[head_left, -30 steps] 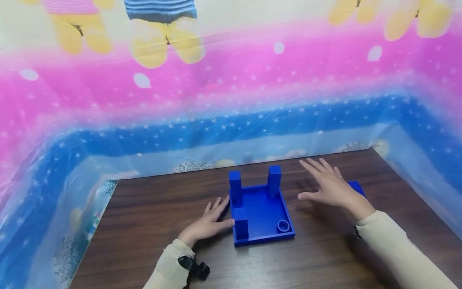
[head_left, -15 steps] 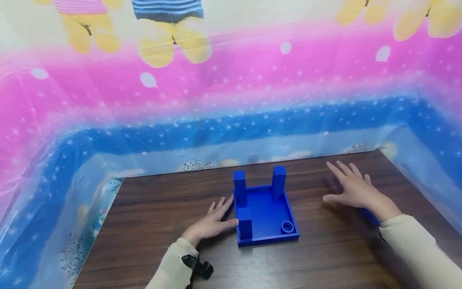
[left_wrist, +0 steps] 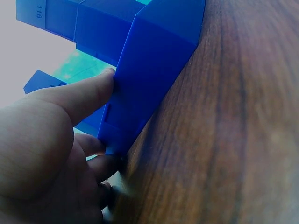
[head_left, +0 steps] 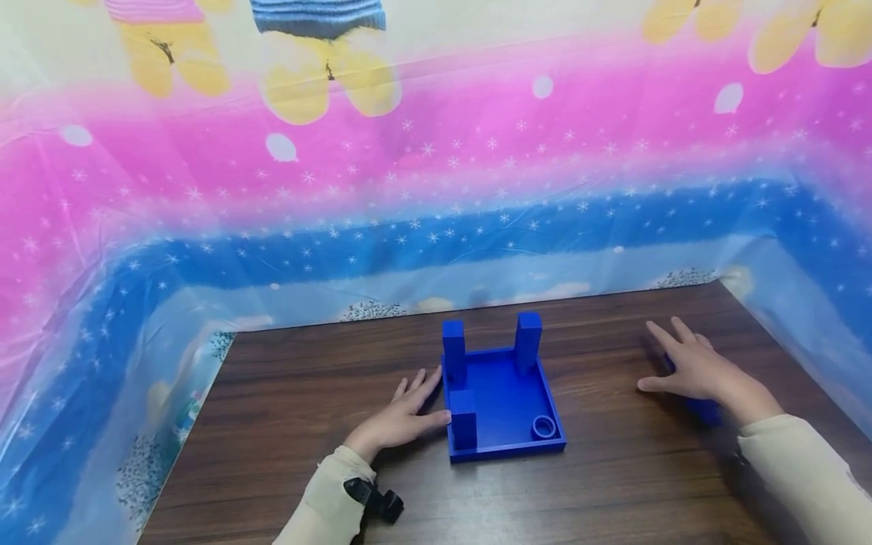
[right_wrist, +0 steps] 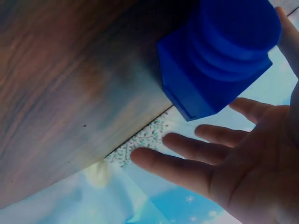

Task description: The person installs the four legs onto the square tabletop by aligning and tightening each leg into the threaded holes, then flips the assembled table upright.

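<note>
A square blue tray (head_left: 504, 397) sits on the wooden table, with blue posts upright at three corners: back left (head_left: 453, 352), back right (head_left: 527, 344) and front left (head_left: 464, 424). At its front right corner is a small round blue socket (head_left: 543, 428). My left hand (head_left: 395, 425) touches the tray's left side; in the left wrist view its thumb (left_wrist: 88, 91) lies against the blue wall. Over at the right, my right hand (head_left: 705, 372) hovers, fingers spread, at a blue block (head_left: 704, 411). The right wrist view shows this block's threaded round end (right_wrist: 233, 42), apart from the fingers.
The dark wooden table (head_left: 306, 378) runs back to a printed cloth (head_left: 409, 174) hung behind and at both sides. A black camera strap (head_left: 375, 499) is on the left wrist.
My right hand has moved right, away from the tray, and down to the blue block. My left hand stays at the tray's left side. The head view has shifted slightly.
</note>
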A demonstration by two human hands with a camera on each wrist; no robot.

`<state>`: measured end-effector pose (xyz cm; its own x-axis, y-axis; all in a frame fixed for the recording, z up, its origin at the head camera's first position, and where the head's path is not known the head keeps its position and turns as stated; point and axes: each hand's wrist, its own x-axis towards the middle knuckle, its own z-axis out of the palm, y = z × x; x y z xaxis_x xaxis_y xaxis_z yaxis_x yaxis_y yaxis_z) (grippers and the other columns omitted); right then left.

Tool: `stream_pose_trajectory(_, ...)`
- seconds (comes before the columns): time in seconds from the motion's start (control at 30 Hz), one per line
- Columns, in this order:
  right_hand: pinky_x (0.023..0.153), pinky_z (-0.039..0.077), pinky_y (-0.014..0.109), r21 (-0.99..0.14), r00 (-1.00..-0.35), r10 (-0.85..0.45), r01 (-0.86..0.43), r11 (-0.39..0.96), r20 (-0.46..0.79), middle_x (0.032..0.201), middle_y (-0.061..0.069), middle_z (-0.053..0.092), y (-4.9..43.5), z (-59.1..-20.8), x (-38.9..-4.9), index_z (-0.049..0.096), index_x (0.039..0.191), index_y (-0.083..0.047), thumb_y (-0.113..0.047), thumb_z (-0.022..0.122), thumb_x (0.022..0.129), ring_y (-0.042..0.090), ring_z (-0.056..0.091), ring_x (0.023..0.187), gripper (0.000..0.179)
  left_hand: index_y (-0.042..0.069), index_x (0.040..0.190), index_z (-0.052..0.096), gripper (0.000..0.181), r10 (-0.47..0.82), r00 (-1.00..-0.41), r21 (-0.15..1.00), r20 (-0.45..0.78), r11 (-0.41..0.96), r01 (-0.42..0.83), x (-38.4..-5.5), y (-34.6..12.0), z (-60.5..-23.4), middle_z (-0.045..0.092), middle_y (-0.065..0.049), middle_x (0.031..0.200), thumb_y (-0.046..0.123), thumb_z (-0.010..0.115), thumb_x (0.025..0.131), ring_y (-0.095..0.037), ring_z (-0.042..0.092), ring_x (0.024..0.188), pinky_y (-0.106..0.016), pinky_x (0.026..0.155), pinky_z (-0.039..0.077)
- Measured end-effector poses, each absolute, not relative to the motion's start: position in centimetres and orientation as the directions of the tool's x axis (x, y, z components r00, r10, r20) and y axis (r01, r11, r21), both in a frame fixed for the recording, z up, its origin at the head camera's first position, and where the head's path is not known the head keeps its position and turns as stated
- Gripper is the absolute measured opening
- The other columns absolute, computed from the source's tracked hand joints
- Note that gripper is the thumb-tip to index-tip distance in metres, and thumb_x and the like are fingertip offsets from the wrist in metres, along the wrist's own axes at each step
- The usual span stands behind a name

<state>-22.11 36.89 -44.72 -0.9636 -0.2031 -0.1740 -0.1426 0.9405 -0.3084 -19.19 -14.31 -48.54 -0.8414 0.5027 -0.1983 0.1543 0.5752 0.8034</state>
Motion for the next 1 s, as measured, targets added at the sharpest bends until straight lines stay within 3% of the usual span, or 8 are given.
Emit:
stream_pose_trajectory(0.27, 0.093, 0.041, 0.082, -0.295, -0.952, -0.209, -0.139, 0.945, -0.222, 0.149, 0.057, 0.018, 37.9, -45.1, -21.8, 0.022, 0.161, 0.013, -0.056, 0.083, 0.085, 0.078, 0.037, 0.125, 0.119, 0.021, 0.171, 0.017, 0.088, 0.505, -0.839, 0.807, -0.205, 0.572, 0.147, -19.1, -14.3, -48.7, 0.005, -0.015, 0.176, 0.054, 0.063, 0.103, -0.045, -0.016, 0.159, -0.075, 0.121, 0.003)
stream_pose_trajectory(0.43, 0.094, 0.04, 0.082, -0.307, -0.954, -0.202, -0.128, 0.943, -0.222, 0.145, 0.057, 0.025, 37.5, -45.1, -21.9, 0.026, 0.159, 0.014, -0.053, 0.085, 0.085, 0.077, 0.037, 0.126, 0.116, 0.021, 0.171, 0.018, 0.088, 0.491, -0.846, 0.804, -0.208, 0.578, 0.138, -19.0, -14.3, -48.4, 0.005, -0.014, 0.177, 0.055, 0.063, 0.103, -0.044, -0.016, 0.159, -0.076, 0.12, 0.002)
stream_pose_trajectory(0.63, 0.093, 0.041, 0.08, -0.349, -0.953, -0.203, -0.117, 0.93, -0.223, 0.142, 0.056, 0.025, 37.1, -45.1, -21.7, 0.037, 0.152, 0.016, -0.039, 0.087, 0.087, 0.075, 0.035, 0.127, 0.099, 0.022, 0.171, 0.017, 0.088, 0.496, -0.842, 0.799, -0.21, 0.583, 0.145, -19.0, -14.2, -48.5, 0.006, -0.013, 0.177, 0.055, 0.062, 0.104, -0.043, -0.015, 0.159, -0.075, 0.121, 0.002)
stream_pose_trajectory(1.0, 0.088, 0.049, 0.075, -0.363, -0.957, -0.232, -0.157, 0.918, -0.171, 0.138, 0.055, 0.035, 36.1, -45.2, -21.7, 0.038, 0.152, 0.014, -0.019, 0.086, 0.087, 0.071, 0.046, 0.122, 0.087, 0.021, 0.171, 0.017, 0.087, 0.499, -0.843, 0.798, -0.203, 0.583, 0.153, -19.2, -14.3, -48.6, 0.008, -0.01, 0.177, 0.054, 0.061, 0.104, -0.041, -0.015, 0.16, -0.073, 0.122, 0.0)
